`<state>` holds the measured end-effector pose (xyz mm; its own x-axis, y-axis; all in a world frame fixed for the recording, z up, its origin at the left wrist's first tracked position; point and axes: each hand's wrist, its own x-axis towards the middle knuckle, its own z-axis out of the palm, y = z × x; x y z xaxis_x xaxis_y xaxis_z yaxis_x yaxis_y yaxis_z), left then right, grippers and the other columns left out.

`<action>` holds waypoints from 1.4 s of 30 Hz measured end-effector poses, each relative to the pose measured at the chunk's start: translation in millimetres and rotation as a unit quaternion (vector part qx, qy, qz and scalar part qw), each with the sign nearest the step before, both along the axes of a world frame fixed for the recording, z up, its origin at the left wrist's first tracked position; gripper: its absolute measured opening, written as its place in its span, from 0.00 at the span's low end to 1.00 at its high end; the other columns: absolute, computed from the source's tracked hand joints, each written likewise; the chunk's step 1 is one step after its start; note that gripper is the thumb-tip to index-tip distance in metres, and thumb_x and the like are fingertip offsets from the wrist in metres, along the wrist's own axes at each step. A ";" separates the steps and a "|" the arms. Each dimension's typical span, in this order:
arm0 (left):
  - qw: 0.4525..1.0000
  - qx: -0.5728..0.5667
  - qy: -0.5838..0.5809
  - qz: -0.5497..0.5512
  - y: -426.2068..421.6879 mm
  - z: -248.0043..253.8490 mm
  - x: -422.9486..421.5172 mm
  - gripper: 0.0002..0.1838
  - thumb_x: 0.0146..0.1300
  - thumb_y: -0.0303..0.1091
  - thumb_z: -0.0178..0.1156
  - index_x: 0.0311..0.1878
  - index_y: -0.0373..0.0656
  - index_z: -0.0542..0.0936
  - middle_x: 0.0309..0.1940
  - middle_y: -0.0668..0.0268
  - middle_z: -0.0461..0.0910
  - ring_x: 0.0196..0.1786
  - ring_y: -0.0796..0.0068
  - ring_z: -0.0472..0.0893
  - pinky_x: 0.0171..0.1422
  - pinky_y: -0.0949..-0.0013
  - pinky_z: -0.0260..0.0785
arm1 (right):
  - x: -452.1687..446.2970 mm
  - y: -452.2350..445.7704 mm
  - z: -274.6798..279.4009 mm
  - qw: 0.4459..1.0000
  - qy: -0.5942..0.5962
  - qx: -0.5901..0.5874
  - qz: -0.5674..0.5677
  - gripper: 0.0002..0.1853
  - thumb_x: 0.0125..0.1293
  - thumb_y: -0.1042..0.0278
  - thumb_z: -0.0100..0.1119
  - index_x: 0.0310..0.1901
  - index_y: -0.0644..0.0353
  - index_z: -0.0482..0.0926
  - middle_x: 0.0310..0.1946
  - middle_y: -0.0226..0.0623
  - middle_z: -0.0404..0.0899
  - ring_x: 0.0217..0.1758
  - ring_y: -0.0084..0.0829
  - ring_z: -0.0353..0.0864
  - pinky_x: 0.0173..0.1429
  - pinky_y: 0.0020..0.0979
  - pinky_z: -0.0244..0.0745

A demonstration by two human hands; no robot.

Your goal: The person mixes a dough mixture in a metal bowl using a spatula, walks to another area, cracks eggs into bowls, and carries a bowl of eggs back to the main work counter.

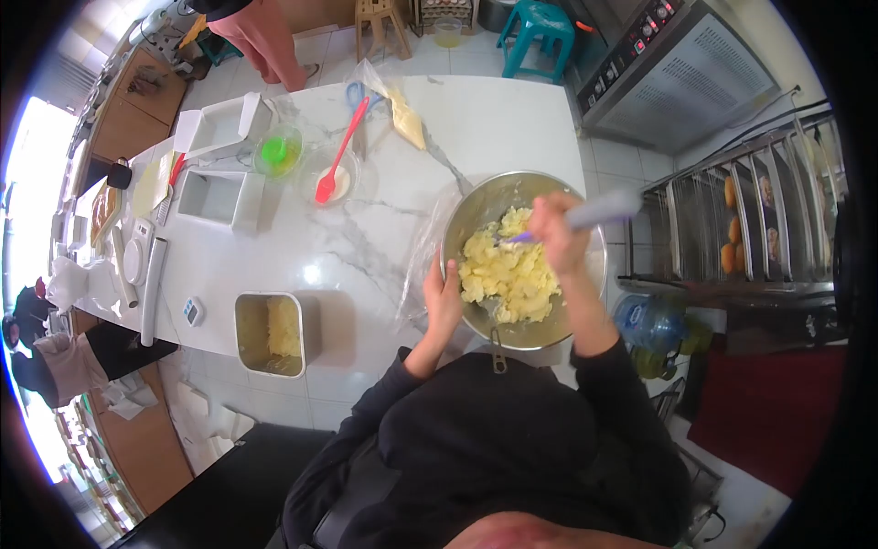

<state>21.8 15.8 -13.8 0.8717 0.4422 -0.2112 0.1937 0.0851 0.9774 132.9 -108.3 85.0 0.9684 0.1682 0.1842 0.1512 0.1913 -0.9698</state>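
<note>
A large steel mixing bowl point(480, 203) stands near the table's front edge, with a lumpy pale-yellow mixture point(508, 276) inside. My left hand point(444, 298) grips the bowl's left rim, thumb on the rim and fingers against the outer side. Over the bowl's right half, my right hand point(560, 234) is closed around a spatula point(604, 210) with a pale grip and a purple lower part. The spatula is blurred, and its end is in or at the mixture. Clear plastic film point(419, 265) lies beside the bowl on the left.
A metal loaf pan point(313, 334) holding yellow mixture stands front left. Farther back are lined white tins point(215, 199), a red brush point(343, 151) across a clear bowl, and a piping bag point(405, 119). A tray rack point(732, 220) stands right; another person point(261, 41) is behind the table.
</note>
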 end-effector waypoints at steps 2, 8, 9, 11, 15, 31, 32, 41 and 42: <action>1.000 0.004 -0.002 0.002 3.6 1.2 5.4 0.20 0.66 0.31 0.44 0.60 0.32 0.63 0.49 0.53 0.74 0.50 0.70 0.73 0.56 0.69 0.61 | 8.9 -4.0 21.0 0.998 0.017 0.062 -0.005 0.16 0.60 0.74 0.47 0.15 0.57 0.60 0.06 0.26 0.55 0.09 0.18 0.52 0.15 0.23 0.48; 1.000 -0.026 0.006 0.008 0.0 -1.2 2.3 0.20 0.65 0.29 0.44 0.59 0.32 0.63 0.50 0.54 0.74 0.51 0.70 0.72 0.57 0.70 0.60 | -4.7 0.0 50.6 0.996 -0.029 0.075 0.029 0.16 0.61 0.74 0.44 0.16 0.58 0.60 0.06 0.25 0.53 0.08 0.19 0.49 0.15 0.23 0.47; 1.000 -0.024 -0.002 0.009 0.2 -3.9 2.5 0.20 0.66 0.29 0.44 0.59 0.32 0.63 0.50 0.54 0.73 0.51 0.70 0.72 0.57 0.70 0.60 | -8.2 7.2 27.8 0.999 -0.003 0.031 -0.017 0.16 0.61 0.75 0.43 0.15 0.58 0.60 0.06 0.25 0.52 0.08 0.19 0.49 0.15 0.23 0.46; 1.000 -0.025 -0.005 0.012 -0.9 -4.5 4.1 0.20 0.66 0.30 0.44 0.59 0.32 0.63 0.50 0.54 0.73 0.52 0.70 0.72 0.57 0.70 0.60 | -0.5 -0.1 6.7 0.996 0.008 0.049 0.078 0.15 0.62 0.75 0.43 0.17 0.58 0.61 0.06 0.25 0.53 0.08 0.18 0.48 0.16 0.23 0.46; 0.999 -0.029 0.020 0.016 -0.1 -8.0 2.5 0.20 0.66 0.31 0.44 0.59 0.32 0.63 0.50 0.54 0.73 0.52 0.70 0.71 0.57 0.70 0.60 | 13.9 -15.8 46.3 0.984 0.002 0.126 0.129 0.14 0.61 0.74 0.44 0.17 0.57 0.61 0.07 0.25 0.53 0.09 0.18 0.46 0.16 0.23 0.45; 0.989 -0.118 -0.048 0.075 -12.6 14.2 -33.5 0.27 0.64 0.31 0.47 0.64 0.38 0.54 0.60 0.56 0.58 0.63 0.67 0.58 0.61 0.63 0.57 | -1.9 -81.7 71.2 0.970 -0.050 0.238 0.025 0.17 0.64 0.67 0.39 0.17 0.53 0.57 0.07 0.24 0.48 0.10 0.19 0.45 0.17 0.25 0.44; 0.994 -0.052 -0.052 0.076 -1.6 8.0 -26.8 0.30 0.62 0.31 0.50 0.66 0.40 0.52 0.61 0.57 0.58 0.62 0.67 0.60 0.61 0.62 0.59 | 0.0 -90.3 70.2 0.969 -0.058 0.237 -0.037 0.17 0.64 0.66 0.40 0.16 0.52 0.56 0.07 0.24 0.48 0.10 0.19 0.45 0.17 0.25 0.44; 0.979 -0.196 -0.042 0.023 16.5 5.1 34.0 0.19 0.63 0.27 0.48 0.58 0.31 0.67 0.51 0.62 0.73 0.52 0.77 0.70 0.56 0.76 0.59 | -17.9 -70.6 -26.7 0.972 -0.132 0.177 -0.083 0.19 0.61 0.72 0.41 0.14 0.51 0.52 0.06 0.25 0.48 0.10 0.21 0.44 0.20 0.27 0.47; 0.981 -0.188 -0.043 0.032 14.6 2.7 32.3 0.19 0.64 0.27 0.48 0.58 0.31 0.66 0.51 0.61 0.73 0.52 0.77 0.70 0.56 0.76 0.59 | -33.1 -65.4 -26.2 0.972 -0.151 0.176 -0.044 0.18 0.61 0.73 0.41 0.14 0.52 0.52 0.06 0.26 0.49 0.10 0.22 0.45 0.20 0.28 0.47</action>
